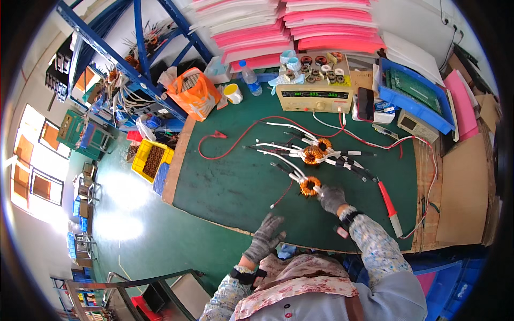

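Nearest the camera is a red-and-white apron (294, 291) over a grey top (393, 299), at the near edge of a green mat (225, 187). Left hand (266, 237), grey-gloved: at the mat's near edge, fingers extended, thumb set apart, nothing visible in its hold. Right hand (333, 199), likewise gloved: over the mat, fingers drawn narrow at the right side of the near coil (310, 186); whether they grip it, cannot tell. Said coil is copper-coloured, with white leads (297, 175) running to the upper left. Two further coils (312, 155) lie just beyond it, close together.

Left of the near coil lies a thin dark-red wire (282, 197); well to its right, a red probe (388, 202). A red clip (218, 135) lies toward the mat's far left. At the back stands a power supply (315, 99), green digits lit, small rings (321, 69) on top. Right of it, a phone (365, 104); left, a bottle (250, 79), a mug (233, 93) and an orange bag (194, 99). Behind rise stacked pink and white sheets (332, 27).
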Available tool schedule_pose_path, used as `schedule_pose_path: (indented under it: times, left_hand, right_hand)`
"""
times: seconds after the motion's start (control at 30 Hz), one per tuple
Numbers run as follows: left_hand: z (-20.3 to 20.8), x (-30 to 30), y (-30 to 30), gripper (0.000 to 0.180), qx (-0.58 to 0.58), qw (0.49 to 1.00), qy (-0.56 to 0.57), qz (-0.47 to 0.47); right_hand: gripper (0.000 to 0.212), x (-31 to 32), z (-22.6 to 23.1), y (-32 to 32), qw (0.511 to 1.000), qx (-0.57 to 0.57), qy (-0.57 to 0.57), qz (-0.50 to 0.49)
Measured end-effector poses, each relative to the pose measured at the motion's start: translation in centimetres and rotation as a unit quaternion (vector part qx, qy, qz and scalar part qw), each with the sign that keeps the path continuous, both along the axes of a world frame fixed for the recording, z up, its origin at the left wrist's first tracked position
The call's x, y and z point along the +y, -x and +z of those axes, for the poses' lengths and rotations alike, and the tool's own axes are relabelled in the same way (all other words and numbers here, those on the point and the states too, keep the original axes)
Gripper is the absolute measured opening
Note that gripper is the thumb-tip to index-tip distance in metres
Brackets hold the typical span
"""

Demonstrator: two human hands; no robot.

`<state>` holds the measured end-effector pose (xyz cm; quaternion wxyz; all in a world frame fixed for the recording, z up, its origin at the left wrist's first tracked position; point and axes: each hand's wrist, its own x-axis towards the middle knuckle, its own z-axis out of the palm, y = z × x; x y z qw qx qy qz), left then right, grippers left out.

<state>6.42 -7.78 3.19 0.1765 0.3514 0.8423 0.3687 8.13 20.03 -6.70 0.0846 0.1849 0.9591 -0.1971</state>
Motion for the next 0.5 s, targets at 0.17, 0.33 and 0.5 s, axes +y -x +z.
schedule_pose_path:
  times: [0.17,0.33,0.5]
  left_hand:
    - [0.5,4.0,6.4,0.084,0.168,0.963,0.160,-0.138]
    - [1.3,8.1,9.4,0.054,0.008,0.826,0.376,-0.420]
    - [0.4,9.5,10.9,0.048,0.048,0.848,0.172,-0.499]
  right_hand:
    - [0.042,-3.4,6.2,-5.3,0.951,-0.202,0.229,0.045]
    - [0.047,-5.5,10.8,-8.4,0.920,0.039,0.386,0.061]
    - [0.055,-6.7,7.7,-10.6,0.991,-0.052,0.098,0.071]
